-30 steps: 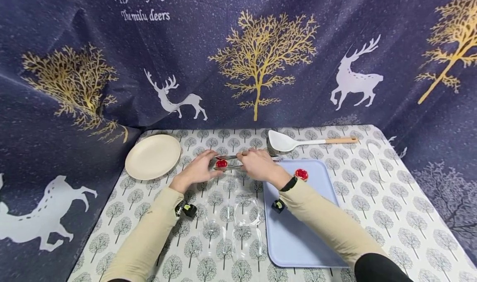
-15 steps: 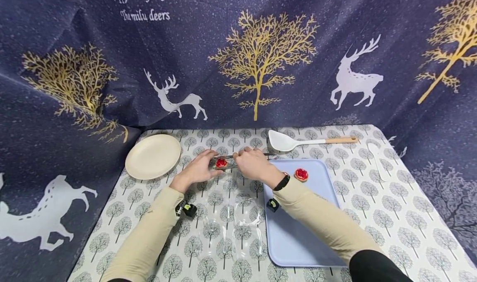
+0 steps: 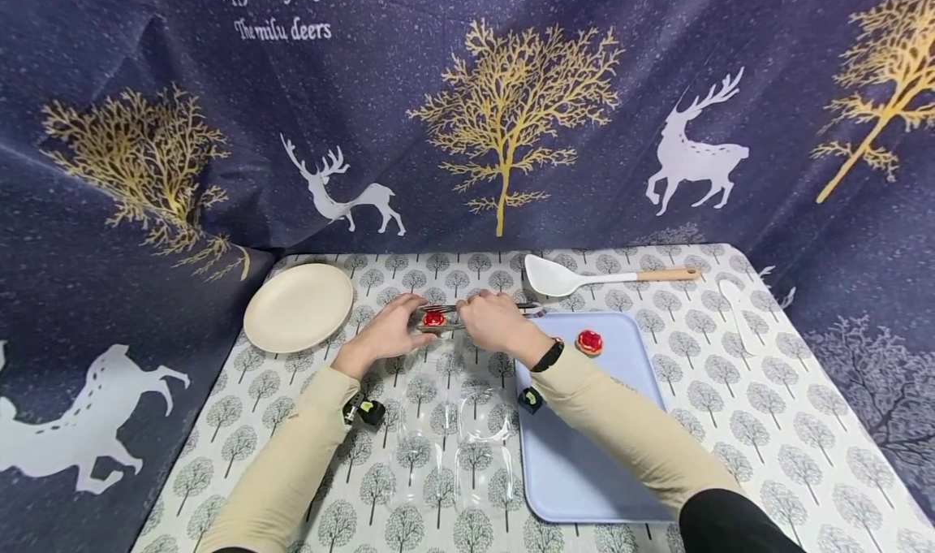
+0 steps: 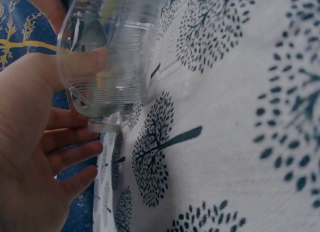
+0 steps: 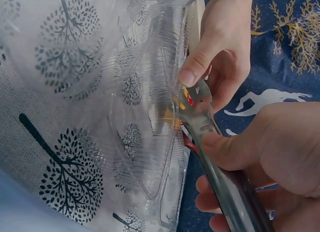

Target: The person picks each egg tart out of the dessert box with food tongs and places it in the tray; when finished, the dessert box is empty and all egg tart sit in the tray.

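My right hand (image 3: 493, 321) grips metal food tongs (image 5: 210, 157), their prongs lying on either side of a small red-topped tart (image 3: 433, 319). The tart sits at the far end of a clear plastic container (image 3: 449, 435) with several round-cornered cups. Whether the prongs touch the tart I cannot tell. At the container's far left end, my left hand (image 3: 390, 328) holds its side between thumb and fingers; the left wrist view has the thumb (image 4: 95, 61) against the clear wall. Part of the tart is hidden behind the tongs in the right wrist view.
A blue tray (image 3: 584, 472) with another red-topped tart (image 3: 589, 342) lies under my right forearm. At the back left is a cream plate (image 3: 298, 308). A white turner (image 3: 562, 277) with a wooden handle lies at the back, and a white spoon-like utensil (image 3: 739, 317) to the right.
My right hand has shifted slightly left and the tongs' rear end has swung away toward the back. The left hand, the container and the tart stay nearly where they were.
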`<state>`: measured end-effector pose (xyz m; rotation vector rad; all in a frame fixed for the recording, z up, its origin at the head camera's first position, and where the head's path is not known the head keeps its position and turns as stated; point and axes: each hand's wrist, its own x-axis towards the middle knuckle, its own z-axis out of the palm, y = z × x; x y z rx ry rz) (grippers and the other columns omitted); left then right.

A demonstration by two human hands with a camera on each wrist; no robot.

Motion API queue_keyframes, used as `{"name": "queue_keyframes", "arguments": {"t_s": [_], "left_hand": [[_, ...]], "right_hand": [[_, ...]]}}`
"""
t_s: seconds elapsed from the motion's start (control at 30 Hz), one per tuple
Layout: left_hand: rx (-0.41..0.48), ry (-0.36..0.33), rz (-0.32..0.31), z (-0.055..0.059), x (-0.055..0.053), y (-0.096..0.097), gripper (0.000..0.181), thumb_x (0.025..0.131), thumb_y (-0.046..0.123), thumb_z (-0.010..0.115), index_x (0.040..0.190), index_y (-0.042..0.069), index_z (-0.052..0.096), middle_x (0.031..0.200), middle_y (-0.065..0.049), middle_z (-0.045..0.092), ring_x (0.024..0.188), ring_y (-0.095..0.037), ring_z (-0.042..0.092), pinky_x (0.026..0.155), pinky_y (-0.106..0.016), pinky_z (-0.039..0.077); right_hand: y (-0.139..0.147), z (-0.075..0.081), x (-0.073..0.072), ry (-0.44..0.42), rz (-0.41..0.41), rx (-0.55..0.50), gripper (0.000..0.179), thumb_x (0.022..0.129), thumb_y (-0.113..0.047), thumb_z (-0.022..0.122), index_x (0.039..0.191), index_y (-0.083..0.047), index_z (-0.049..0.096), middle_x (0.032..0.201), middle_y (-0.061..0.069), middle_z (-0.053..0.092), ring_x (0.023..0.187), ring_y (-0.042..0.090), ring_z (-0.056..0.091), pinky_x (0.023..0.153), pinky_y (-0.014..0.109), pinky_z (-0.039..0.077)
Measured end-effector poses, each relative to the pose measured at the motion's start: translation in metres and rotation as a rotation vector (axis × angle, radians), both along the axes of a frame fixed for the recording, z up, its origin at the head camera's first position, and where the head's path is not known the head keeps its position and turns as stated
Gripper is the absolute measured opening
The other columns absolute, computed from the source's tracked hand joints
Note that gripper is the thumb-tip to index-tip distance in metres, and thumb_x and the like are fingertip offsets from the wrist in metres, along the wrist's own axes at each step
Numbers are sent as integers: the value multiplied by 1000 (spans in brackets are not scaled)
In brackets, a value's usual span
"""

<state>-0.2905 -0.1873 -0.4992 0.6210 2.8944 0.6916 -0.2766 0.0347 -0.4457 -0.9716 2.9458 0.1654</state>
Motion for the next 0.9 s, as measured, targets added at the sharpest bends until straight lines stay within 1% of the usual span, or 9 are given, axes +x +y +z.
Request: {"name": "queue_keyframes", "arguments": {"t_s": [0.13, 0.27, 0.33, 0.57, 0.7, 0.83, 0.9], "left_hand": [[-1, 3, -5, -1, -1, -1, 80, 80, 45, 76, 142, 3, 46, 146, -15, 45, 133, -36, 45, 113, -53, 36], [-6, 6, -7, -2, -2, -1, 81, 80, 46, 76, 142, 3, 46, 146, -14, 46, 133, -36, 45, 113, -53, 37], [-7, 11, -8, -3, -2, -1, 80, 80, 46, 76, 141, 3, 46, 146, -15, 46, 133, -36, 46, 112, -53, 37], [1, 20, -16, -4, -2, -3, 79, 80, 45, 77, 140, 4, 48, 144, -14, 48, 131, -35, 47, 112, -52, 38], [4, 16, -19, -4, -3, -3, 78, 81, 45, 77, 141, 5, 47, 144, -13, 48, 132, -35, 47, 112, -52, 38], [7, 8, -19, -4, -3, -3, 78, 81, 44, 77, 141, 5, 47, 145, -14, 47, 132, -35, 46, 112, -54, 37], [6, 3, -17, -4, -3, -3, 78, 81, 44, 76, 142, 5, 46, 146, -14, 46, 132, -36, 46, 112, -54, 37]], "right_hand": [[0, -1, -1, -2, -8, -17, 18, 91, -15, 60, 108, -11, 66, 94, 5, 68, 79, 21, 62, 63, 35, 57], [1, -2, -1, 2, -13, -37, 15, 92, -14, 59, 105, -12, 67, 88, 4, 68, 74, 20, 62, 59, 34, 56], [1, -3, -1, 10, -8, -45, 16, 92, -14, 59, 106, -12, 67, 89, 4, 68, 74, 20, 62, 58, 33, 56], [4, -6, 2, 32, 16, -56, 29, 90, -15, 62, 119, -13, 65, 96, 4, 70, 76, 20, 62, 56, 32, 57], [5, -5, 4, 21, 19, -67, 31, 89, -14, 64, 120, -13, 64, 95, 4, 70, 76, 20, 62, 56, 33, 56], [7, -3, 6, 10, 22, -76, 34, 89, -16, 66, 123, -12, 63, 98, 5, 70, 79, 22, 64, 58, 35, 58], [9, -3, 6, 7, 22, -83, 35, 88, -16, 68, 122, -13, 63, 100, 5, 70, 81, 22, 65, 58, 34, 58]]}}
